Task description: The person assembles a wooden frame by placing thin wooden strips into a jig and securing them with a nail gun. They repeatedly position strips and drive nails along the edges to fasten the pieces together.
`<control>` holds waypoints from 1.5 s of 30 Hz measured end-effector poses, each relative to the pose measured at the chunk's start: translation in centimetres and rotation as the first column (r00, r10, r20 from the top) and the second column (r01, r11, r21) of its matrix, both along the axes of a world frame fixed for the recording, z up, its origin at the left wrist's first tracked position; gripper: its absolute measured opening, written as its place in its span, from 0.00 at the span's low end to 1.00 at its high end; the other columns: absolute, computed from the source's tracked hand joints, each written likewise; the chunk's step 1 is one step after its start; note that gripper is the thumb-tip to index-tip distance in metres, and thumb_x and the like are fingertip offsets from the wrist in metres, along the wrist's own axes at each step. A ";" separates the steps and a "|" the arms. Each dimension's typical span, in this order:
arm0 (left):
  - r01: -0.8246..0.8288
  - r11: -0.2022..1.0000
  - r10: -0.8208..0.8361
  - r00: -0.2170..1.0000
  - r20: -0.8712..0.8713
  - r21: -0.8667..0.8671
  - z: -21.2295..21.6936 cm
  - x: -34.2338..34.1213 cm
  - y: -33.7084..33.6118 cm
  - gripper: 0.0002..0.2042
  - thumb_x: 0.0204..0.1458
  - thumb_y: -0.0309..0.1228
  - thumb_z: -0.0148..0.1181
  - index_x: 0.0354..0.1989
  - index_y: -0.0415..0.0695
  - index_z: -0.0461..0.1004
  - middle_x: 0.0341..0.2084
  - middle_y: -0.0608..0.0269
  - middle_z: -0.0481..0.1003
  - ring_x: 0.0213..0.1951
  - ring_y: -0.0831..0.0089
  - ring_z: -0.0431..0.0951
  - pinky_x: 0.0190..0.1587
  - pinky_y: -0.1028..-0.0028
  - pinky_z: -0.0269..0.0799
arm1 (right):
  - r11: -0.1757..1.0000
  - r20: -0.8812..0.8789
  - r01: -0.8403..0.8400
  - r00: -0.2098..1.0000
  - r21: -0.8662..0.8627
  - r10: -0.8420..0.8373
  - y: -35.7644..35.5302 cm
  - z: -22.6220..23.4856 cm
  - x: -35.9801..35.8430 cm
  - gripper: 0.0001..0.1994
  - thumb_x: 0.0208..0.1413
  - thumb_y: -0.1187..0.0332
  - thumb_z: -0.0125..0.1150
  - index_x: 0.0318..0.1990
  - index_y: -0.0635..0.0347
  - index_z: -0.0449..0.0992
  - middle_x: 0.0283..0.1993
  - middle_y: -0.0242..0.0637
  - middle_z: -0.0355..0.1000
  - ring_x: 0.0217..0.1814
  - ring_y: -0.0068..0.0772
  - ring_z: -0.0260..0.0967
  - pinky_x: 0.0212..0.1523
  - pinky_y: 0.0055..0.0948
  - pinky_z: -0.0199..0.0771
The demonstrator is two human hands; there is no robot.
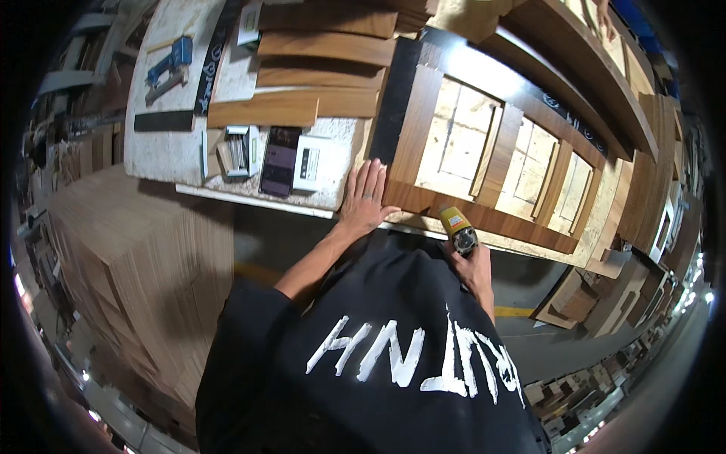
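A brown wooden frame (pixel 431 203) with several rectangular openings lies on the workbench in front of me. My left hand (pixel 364 198) rests flat at its near left corner, fingers stretched out, a ring on one. It holds nothing. At the frame's near rail, my right hand (pixel 474 268) grips a yellow-and-black power tool (pixel 456 221). The tool's front end is close to the rail's edge; I cannot tell whether it touches. My palm and the tool's dark end hide its handle. Narrow wooden strips (pixel 488 151) stand along the sides of the openings.
Wooden boards (pixel 325 49) are stacked at the back left. Left of the frame are a phone (pixel 280 163), small boxes (pixel 239 153) and a blue nail gun (pixel 170 69). Long planks (pixel 575 83) lie across the far right. A tall panel stack (pixel 144 250) stands left below the bench.
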State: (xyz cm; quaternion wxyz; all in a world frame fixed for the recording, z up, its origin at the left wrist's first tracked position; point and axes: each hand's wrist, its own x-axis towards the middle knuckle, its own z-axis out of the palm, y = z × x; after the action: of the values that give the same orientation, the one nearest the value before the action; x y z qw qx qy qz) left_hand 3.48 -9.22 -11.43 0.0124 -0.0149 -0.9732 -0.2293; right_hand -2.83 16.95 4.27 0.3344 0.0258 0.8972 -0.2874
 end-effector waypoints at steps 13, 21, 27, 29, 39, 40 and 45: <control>-0.184 0.980 0.186 0.982 -0.025 0.080 -0.5 1.5 1.9 0.46 0.49 0.51 0.69 0.71 0.35 0.56 0.73 0.49 0.54 0.75 0.52 0.51 0.75 0.43 0.40 | 0.957 0.048 -0.290 0.956 0.006 0.290 1.0 -1.2 -3.3 0.24 0.49 0.66 0.70 0.55 0.62 0.74 0.40 0.57 0.79 0.43 0.61 0.78 0.43 0.45 0.77; -0.201 0.974 0.202 0.979 -0.001 0.106 -0.2 1.5 2.2 0.44 0.49 0.47 0.70 0.74 0.50 0.57 0.75 0.50 0.50 0.77 0.53 0.46 0.75 0.41 0.39 | 0.871 0.171 -0.486 0.855 -0.069 0.490 -0.1 -3.1 -4.5 0.24 0.44 0.66 0.71 0.52 0.61 0.77 0.37 0.56 0.79 0.42 0.60 0.78 0.43 0.47 0.77; -0.186 0.982 0.184 0.981 0.067 0.028 0.6 1.3 2.9 0.40 0.53 0.45 0.68 0.75 0.71 0.56 0.76 0.52 0.45 0.78 0.54 0.41 0.75 0.40 0.35 | 0.831 0.112 -0.557 0.826 0.008 0.553 0.0 -4.2 -3.7 0.28 0.42 0.68 0.73 0.55 0.58 0.75 0.42 0.54 0.79 0.46 0.58 0.77 0.47 0.49 0.75; -0.181 0.983 0.182 0.981 0.067 -0.023 1.2 1.4 3.3 0.40 0.55 0.45 0.66 0.76 0.64 0.54 0.77 0.52 0.44 0.78 0.53 0.40 0.76 0.42 0.34 | 0.808 0.097 -0.588 0.807 0.038 0.583 0.1 -4.3 -3.8 0.28 0.43 0.68 0.74 0.56 0.57 0.74 0.44 0.52 0.79 0.46 0.58 0.77 0.47 0.48 0.76; 0.106 0.982 -0.087 0.989 0.120 -0.157 2.9 -0.7 3.3 0.41 0.58 0.49 0.62 0.74 0.39 0.54 0.74 0.49 0.51 0.76 0.52 0.47 0.77 0.53 0.41 | 0.767 0.042 -0.642 0.767 0.012 0.641 -0.2 -3.4 -5.4 0.28 0.45 0.67 0.74 0.57 0.56 0.74 0.43 0.52 0.80 0.46 0.57 0.78 0.46 0.49 0.78; 0.091 0.991 -0.085 0.995 0.054 -0.102 2.0 -0.9 3.0 0.42 0.56 0.51 0.63 0.73 0.39 0.55 0.73 0.49 0.52 0.75 0.52 0.49 0.77 0.53 0.42 | 0.761 0.058 -0.648 0.760 0.006 0.647 -0.3 -3.5 -5.7 0.28 0.45 0.67 0.74 0.56 0.56 0.74 0.43 0.52 0.80 0.46 0.57 0.78 0.46 0.49 0.78; 0.087 0.992 -0.089 0.996 -0.016 -0.095 1.0 -1.2 2.4 0.43 0.52 0.55 0.63 0.72 0.41 0.59 0.72 0.55 0.57 0.75 0.58 0.50 0.77 0.56 0.44 | 0.738 0.106 -0.675 0.734 0.011 0.671 -0.3 -3.8 -6.4 0.28 0.45 0.66 0.75 0.57 0.56 0.74 0.42 0.52 0.80 0.46 0.57 0.78 0.45 0.49 0.78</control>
State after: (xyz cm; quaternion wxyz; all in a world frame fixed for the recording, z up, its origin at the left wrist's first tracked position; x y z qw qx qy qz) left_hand 2.25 -6.81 -10.43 0.0115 -0.0605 -0.9811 -0.1835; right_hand -9.18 16.68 0.49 0.4572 -0.2784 0.8356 -0.1236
